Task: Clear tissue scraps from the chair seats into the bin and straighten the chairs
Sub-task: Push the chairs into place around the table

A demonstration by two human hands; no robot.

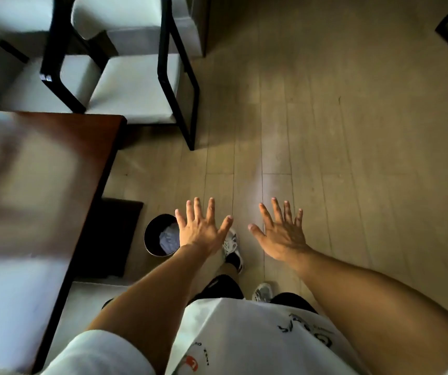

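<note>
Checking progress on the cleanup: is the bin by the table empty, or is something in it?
Not empty. The round dark bin on the floor holds pale crumpled material, likely tissue, though the left hand covers part of its opening.

both hands (203, 230) (282, 236) spread flat beside bin (153, 236).

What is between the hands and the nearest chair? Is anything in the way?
Nothing visible blocks the way. Only bare floor lies between the left hand, the right hand and the nearest chair. The table sits off to the left, and the bin stands beside the left hand. Both hands are spread and hold nothing.
</note>
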